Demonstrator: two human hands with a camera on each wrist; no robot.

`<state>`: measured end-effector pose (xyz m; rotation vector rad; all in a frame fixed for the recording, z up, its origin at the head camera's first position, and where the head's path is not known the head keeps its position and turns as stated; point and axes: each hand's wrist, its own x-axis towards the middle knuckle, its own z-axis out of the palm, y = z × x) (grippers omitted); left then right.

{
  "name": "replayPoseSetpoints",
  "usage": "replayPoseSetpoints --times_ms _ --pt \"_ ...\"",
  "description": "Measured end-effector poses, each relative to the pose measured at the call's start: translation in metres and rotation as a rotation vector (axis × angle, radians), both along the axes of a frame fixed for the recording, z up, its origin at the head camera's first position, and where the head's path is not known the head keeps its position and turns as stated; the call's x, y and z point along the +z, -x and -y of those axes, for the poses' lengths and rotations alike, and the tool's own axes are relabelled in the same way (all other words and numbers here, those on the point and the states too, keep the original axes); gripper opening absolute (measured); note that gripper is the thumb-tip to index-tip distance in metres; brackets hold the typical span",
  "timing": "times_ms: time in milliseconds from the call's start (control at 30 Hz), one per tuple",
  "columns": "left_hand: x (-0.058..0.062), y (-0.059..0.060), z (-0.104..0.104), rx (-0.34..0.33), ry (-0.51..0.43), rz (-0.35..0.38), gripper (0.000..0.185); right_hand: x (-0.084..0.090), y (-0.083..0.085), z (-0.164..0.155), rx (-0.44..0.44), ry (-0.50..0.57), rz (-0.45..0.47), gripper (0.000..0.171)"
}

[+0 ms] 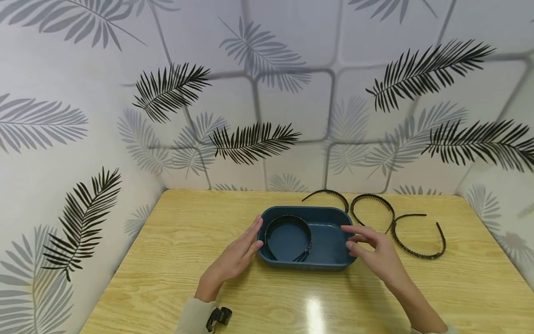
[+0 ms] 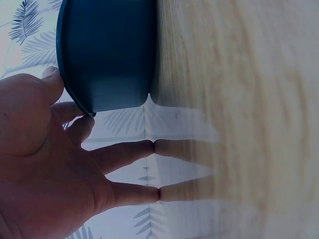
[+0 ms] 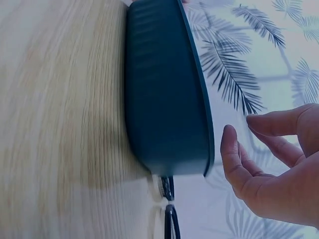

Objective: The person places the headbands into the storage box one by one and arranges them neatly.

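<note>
A dark blue oval-ended tub (image 1: pixel 329 241) stands on the table. Inside its left half lies a black toothed headband (image 1: pixel 308 232), with more than one thin end showing at its lower right. My left hand (image 1: pixel 235 260) rests against the tub's left end, thumb on the rim. In the left wrist view, two fingertips (image 2: pixel 144 148) of that hand touch the tabletop, fingers spread and fairly straight. Over the tub's right end hovers my right hand (image 1: pixel 377 253), its thumb and fingers loosely bent and apart. Nothing sits between them, and the right wrist view shows them beside the rim.
Three more black headbands lie behind and right of the tub: one at the back (image 1: pixel 333 192), one in the middle (image 1: pixel 371 197) and one at the right (image 1: pixel 419 255). A leaf-patterned wall (image 1: pixel 288 106) borders the wooden table (image 1: pixel 179 232) behind and at both sides.
</note>
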<state>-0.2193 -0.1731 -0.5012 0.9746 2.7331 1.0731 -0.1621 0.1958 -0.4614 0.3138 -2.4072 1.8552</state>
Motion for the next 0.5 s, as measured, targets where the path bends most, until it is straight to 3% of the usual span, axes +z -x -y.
replayPoseSetpoints --times_ms 500 --pt "0.003 -0.002 -0.001 0.006 0.006 0.018 0.060 -0.007 -0.015 -0.056 -0.116 -0.037 0.008 0.038"
